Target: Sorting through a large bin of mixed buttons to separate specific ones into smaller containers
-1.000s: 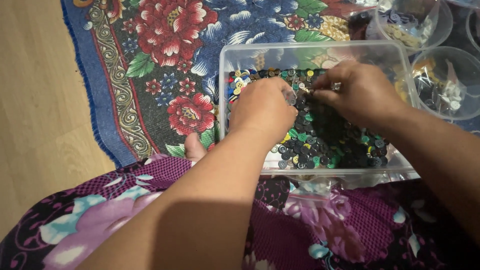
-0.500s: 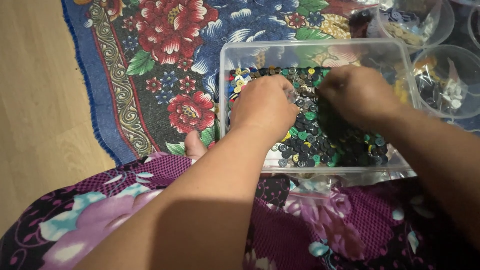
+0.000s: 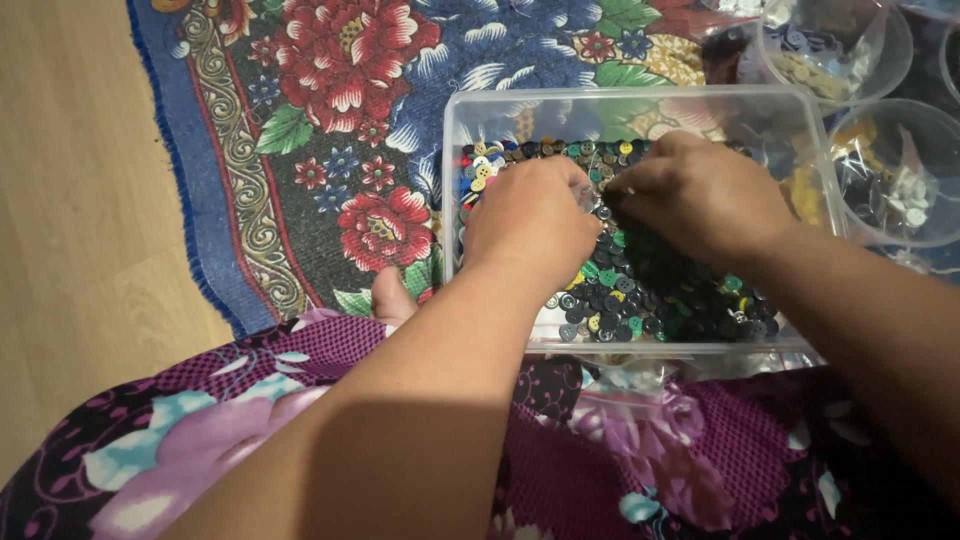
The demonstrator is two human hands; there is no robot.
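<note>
Crowding hands [image 3: 610, 205], bin [image 3: 455, 130] walls close (buttons [image 3: 640, 290])

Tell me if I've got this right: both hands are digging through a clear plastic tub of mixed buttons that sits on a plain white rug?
Not quite. The head view shows the rug is floral, red and blue. Both the left hand and right hand are in the clear tub of buttons.

- A flowered rug [image 3: 330, 130] is covering most of the floor, showing red blooms on a dark ground inside a blue border with a pale scroll band.
- Left of the rug, a light wooden floor [image 3: 70, 250] is lying bare.
- Soft, even light is falling across the rug and the boards beside it.
</note>
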